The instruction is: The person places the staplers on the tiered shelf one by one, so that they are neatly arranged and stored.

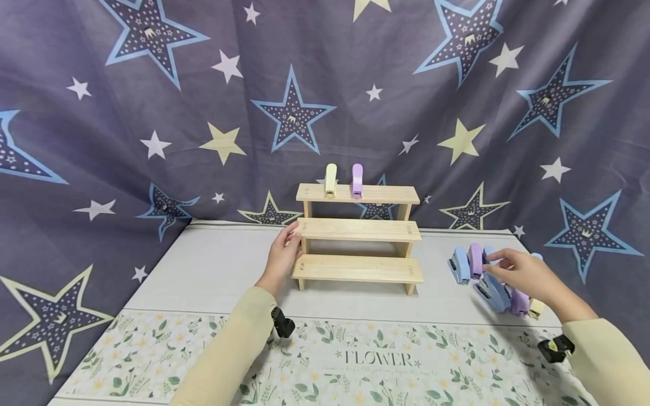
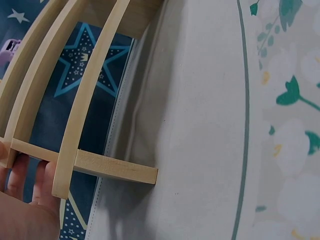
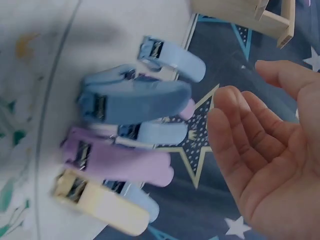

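My left hand [image 1: 279,258] grips the left end of a three-step wooden shelf [image 1: 358,267] at its middle board. In the left wrist view, fingers [image 2: 19,175] of that hand curl behind the side piece. On the top board stand a pale yellow stapler [image 1: 330,179] and a purple stapler [image 1: 358,180], side by side. My right hand [image 1: 528,274] hovers over a group of staplers at the right, its fingers loosely bent and nothing between them. The group has several blue staplers [image 3: 135,102], purple ones [image 3: 120,159] and a pale yellow one [image 3: 107,202]; the hand partly hides them in the head view.
The shelf stands on a white table mat [image 1: 223,265] with a flower-printed front band [image 1: 376,363]. A dark star-patterned cloth [image 1: 315,45] hangs behind the table and along both sides. The stapler group lies right of the shelf, near the table's right edge.
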Demonstrator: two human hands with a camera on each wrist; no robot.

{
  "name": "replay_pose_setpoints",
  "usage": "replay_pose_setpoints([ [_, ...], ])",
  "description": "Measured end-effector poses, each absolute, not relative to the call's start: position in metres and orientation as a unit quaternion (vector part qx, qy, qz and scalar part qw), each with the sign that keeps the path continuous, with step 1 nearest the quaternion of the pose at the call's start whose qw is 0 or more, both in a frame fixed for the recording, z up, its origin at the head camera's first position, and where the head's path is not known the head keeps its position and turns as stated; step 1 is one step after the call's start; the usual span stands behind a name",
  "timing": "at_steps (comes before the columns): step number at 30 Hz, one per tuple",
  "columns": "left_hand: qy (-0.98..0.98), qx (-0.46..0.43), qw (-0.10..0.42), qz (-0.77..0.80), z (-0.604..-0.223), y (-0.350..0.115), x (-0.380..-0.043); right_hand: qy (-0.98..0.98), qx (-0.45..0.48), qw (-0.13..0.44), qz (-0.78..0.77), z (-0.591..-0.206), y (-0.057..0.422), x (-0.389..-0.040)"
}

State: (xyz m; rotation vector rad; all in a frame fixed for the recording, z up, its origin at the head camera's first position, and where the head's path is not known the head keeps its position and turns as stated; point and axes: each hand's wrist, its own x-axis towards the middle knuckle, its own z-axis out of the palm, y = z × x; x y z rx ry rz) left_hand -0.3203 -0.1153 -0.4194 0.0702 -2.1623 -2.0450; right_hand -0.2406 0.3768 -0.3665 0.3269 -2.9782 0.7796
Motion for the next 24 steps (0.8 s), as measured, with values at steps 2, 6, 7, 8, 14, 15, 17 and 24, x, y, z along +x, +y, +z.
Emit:
replay_pose_setpoints([
  [2,-0.724,0.024,0.081,-0.684,-0.419,-0.116,-0.32,-0.965,0.101,0.024,0.24,-0.369,0.383,-0.237],
  [6,-0.723,0.025,0.078,-0.686,-0.419,-0.116,-0.32,-0.971,0.089,0.025,0.223,-0.377,0.394,-0.233],
  [7,-0.722,0.024,0.077,-0.687,-0.418,-0.116,-0.32,-0.971,0.084,0.022,0.221,-0.38,0.396,-0.232],
  [8,-0.722,0.024,0.077,-0.687,-0.418,-0.116,-0.32,-0.972,0.079,0.018,0.221,-0.382,0.397,-0.231],
  [14,-0.723,0.023,0.077,-0.687,-0.418,-0.115,-0.32,-0.969,0.058,-0.001,0.241,-0.396,0.402,-0.226],
  [15,-0.722,0.023,0.077,-0.687,-0.418,-0.115,-0.32,-0.968,0.054,-0.003,0.246,-0.399,0.402,-0.226],
  [17,-0.72,0.023,0.077,-0.689,-0.419,-0.116,-0.32,-0.965,0.049,-0.006,0.258,-0.403,0.402,-0.226],
  [24,-0.716,0.021,0.078,-0.693,-0.421,-0.116,-0.322,-0.954,0.048,-0.02,0.296,-0.416,0.402,-0.228],
])
